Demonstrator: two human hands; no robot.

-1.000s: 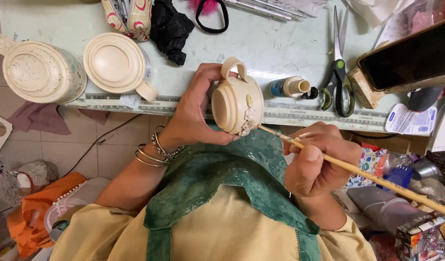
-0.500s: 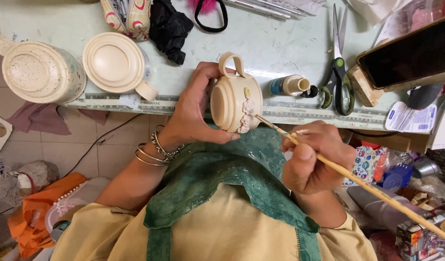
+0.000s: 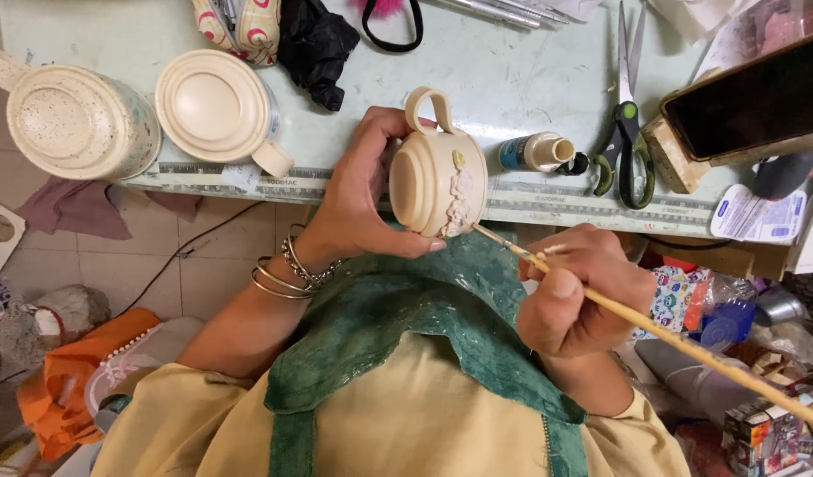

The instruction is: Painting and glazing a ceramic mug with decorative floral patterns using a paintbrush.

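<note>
My left hand (image 3: 362, 190) grips a cream ceramic cup (image 3: 437, 168) sideways in front of my chest, its handle pointing toward the table and its base facing left. Small raised flower and leaf shapes sit on the cup's side. My right hand (image 3: 578, 291) holds a long thin wooden brush (image 3: 680, 340), and the brush tip touches the flower relief at the cup's lower edge. Bangles and a bracelet ring my left wrist.
On the pale green table (image 3: 477, 62) stand two more cream ceramic pieces (image 3: 71, 119) (image 3: 214, 106), a small open paint bottle (image 3: 534, 152), green-handled scissors (image 3: 627, 141), a black cloth (image 3: 313, 44) and a dark-screened device on a wooden stand (image 3: 742, 106). Clutter fills the floor at right.
My left hand has turned the cup a little, handle shifting left. The brush tip has stayed at the flower relief while my right hand moved slightly up.
</note>
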